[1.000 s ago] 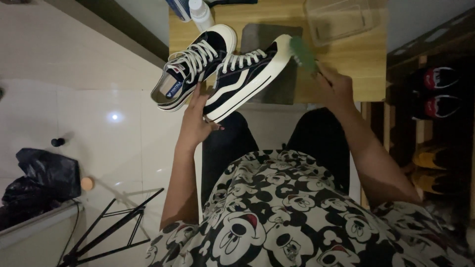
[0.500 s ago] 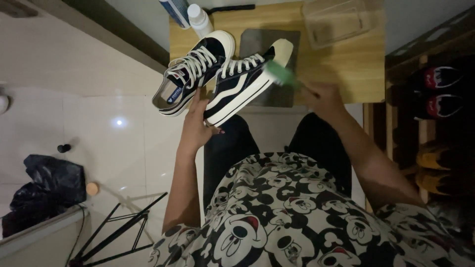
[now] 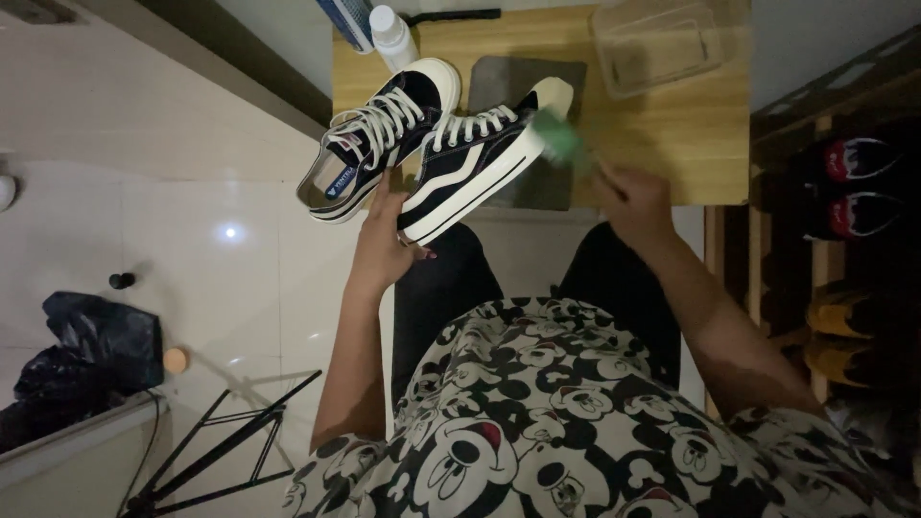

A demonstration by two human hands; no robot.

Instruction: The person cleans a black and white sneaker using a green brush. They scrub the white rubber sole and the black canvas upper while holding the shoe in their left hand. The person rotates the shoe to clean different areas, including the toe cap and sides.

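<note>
My left hand (image 3: 385,245) grips the heel end of a black sneaker with a white sole and white laces (image 3: 480,158), holding it tilted over the near edge of a small wooden table (image 3: 662,144). My right hand (image 3: 635,200) holds a green brush (image 3: 558,137), blurred with motion, against the toe side of that sneaker. A second matching sneaker (image 3: 379,139) lies to the left, its heel hanging past the table's corner. Under the shoes lies a dark grey cloth (image 3: 528,77).
A clear plastic box (image 3: 667,43) sits at the table's far right, and a white bottle (image 3: 391,34) at the far left. Shelves with shoes (image 3: 849,187) stand at right. On the tiled floor at left are a black bag (image 3: 91,350) and a black folding stand (image 3: 216,446).
My right hand with the green brush has moved left from beyond the toe, now against the sneaker's toe side. The left hand keeps its grip.
</note>
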